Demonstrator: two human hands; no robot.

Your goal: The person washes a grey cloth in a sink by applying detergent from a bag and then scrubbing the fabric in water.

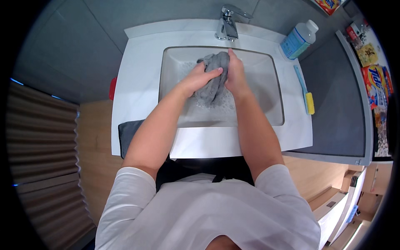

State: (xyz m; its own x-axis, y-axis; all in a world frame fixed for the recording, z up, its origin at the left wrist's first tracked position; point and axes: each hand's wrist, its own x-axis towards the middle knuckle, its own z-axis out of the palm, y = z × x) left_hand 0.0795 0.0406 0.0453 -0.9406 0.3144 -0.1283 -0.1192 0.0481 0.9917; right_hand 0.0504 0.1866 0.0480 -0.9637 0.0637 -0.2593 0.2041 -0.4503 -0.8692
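Observation:
A wet grey cloth (214,85) is bunched between my two hands over the white sink (262,100). My left hand (200,78) grips its left side, the thumb lying across the front and the other fingers hidden behind the folds. On the other side my right hand (236,73) presses against the cloth, fingers pointing up toward the faucet and partly out of sight. The cloth's lower end hangs down to soapy, foamy water (223,103) in the basin.
A chrome faucet (228,29) stands behind the basin. On the counter's right are a white bottle with a blue label (298,41) and a blue-handled brush with yellow bristles (308,98). A dark grey cloth (127,131) drapes over the front left edge. A pleated curtain (46,154) hangs at left.

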